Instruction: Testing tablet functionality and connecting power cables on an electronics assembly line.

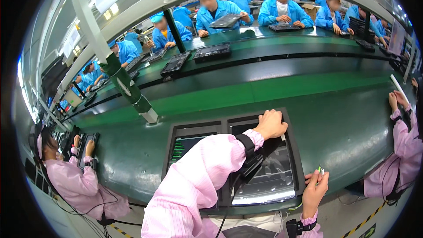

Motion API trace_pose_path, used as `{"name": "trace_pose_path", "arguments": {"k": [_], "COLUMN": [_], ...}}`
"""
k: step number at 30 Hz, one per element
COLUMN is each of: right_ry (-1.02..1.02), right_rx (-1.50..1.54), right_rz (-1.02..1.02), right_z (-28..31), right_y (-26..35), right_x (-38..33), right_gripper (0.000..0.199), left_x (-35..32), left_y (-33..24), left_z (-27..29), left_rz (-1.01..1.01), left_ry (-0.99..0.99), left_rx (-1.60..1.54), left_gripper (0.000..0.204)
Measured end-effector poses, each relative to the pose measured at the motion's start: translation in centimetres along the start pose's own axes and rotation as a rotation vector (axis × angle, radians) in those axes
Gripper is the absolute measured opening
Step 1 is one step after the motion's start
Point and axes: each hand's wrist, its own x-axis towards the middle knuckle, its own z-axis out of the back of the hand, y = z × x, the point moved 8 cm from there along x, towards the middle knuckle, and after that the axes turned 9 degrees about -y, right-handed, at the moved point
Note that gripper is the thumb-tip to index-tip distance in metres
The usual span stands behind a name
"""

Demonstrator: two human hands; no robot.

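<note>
A black tray (294, 158) with two compartments lies in front of me on the green bench. In its right compartment is a glossy dark flat panel (271, 180) with wrinkled, bubble-like reflections. Part of another dark panel (187, 146) with green lines shows in the left compartment, mostly behind my left sleeve. My left hand (271, 125) reaches across to the far right corner of the right panel, its fingers curled down; what they grip, if anything, is hidden. Right of the tray, my right hand (316, 189) pinches a thin green-and-silver piece (320, 169) pointing upward.
A green-wrapped post (128, 88) stands on the bench at the left. People in pink work on both sides, the left one with a dark panel (88, 143). Across the bench, people in blue handle dark frames (212, 52). Dark cables hang from my left wrist.
</note>
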Motion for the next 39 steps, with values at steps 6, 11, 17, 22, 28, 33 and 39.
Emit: {"name": "trace_pose_path", "arguments": {"k": [6, 11, 17, 22, 28, 33, 39], "right_ry": [0.021, 0.019, -0.041, -0.050, 0.138, 0.339, 0.492], "right_rx": [-0.012, -0.009, 0.195, 0.309, 0.535, 0.448, 0.527], "right_rz": [-0.025, -0.047, -0.093, -0.264, -0.463, -0.430, -0.489], "right_z": [0.0, 0.0, 0.6, 1.4, 2.1, 2.0, 1.5], "right_y": [0.2, -0.2, -1.7, -3.1, -2.5, -0.6, 1.1], "right_x": [0.1, -0.1, 0.1, -0.2, -3.0, -6.8, -9.5], "right_gripper": [0.026, 0.027, 0.022, 0.016, 0.016, 0.019, 0.022], "left_x": [-0.2, -0.2, -1.1, -7.5, -20.4, -25.9, -26.0], "left_y": [0.1, 0.3, -0.8, -2.8, -3.6, -4.0, -3.7], "left_z": [-0.4, -0.8, 2.7, 9.7, 13.9, 12.7, 11.3], "left_rz": [0.087, 0.082, 0.015, -0.292, -0.543, -0.703, -0.747], "left_ry": [0.120, 0.091, -0.049, -0.051, 0.092, 0.200, 0.166], "left_rx": [-0.007, 0.037, 0.009, -0.003, 0.055, 0.224, 0.100], "left_gripper": [0.028, 0.028, 0.035, 0.038, 0.041, 0.039, 0.035]}}
